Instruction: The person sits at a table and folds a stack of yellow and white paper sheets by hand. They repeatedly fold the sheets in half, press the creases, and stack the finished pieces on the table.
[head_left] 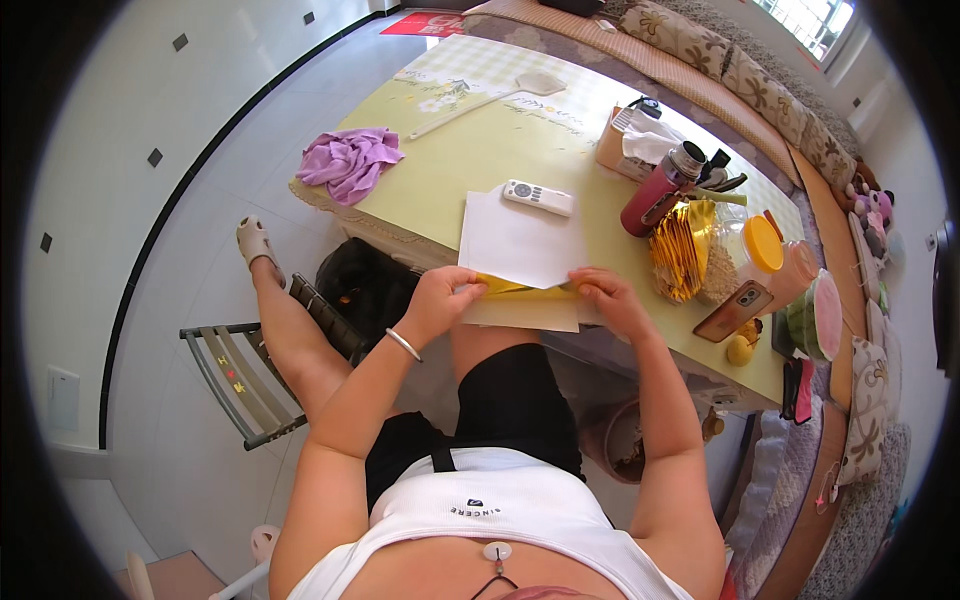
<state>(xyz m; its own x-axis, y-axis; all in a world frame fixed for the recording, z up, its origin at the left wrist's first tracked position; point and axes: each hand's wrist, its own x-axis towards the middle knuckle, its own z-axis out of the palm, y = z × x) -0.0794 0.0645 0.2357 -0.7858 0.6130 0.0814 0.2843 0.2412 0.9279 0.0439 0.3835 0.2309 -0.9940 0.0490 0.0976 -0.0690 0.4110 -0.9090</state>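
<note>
Paper (522, 235), white and plain, lies on the desk (425, 195) before the seated person, and a yellow strip (540, 294) runs along its near edge, stretched between two hands. From where I stand, the left hand (450, 300) is just beyond the paper's near left corner, thumb and fingers closed together on the strip's left end. The right hand (606, 298) is at the near right corner, fingers curled in and pinched on the other end. So the strip sits directly between the two hands, touching both, most of it uncovered in the gap. I can't tell whether it is joined to the white paper. A cream sheet (525, 313) shows on the near side of the strip, closer to the person's lap.

On the paper's far right part rests a white remote (538, 197). Well to the left of the paper is a crumpled purple cloth (351, 164); beyond the paper lies a pale fly swatter (500, 100). To its right stand a dark pink bottle (655, 195), gold packets (680, 255) and a jar with a yellow lid (762, 245), with a phone (733, 311) leaning nearby.
</note>
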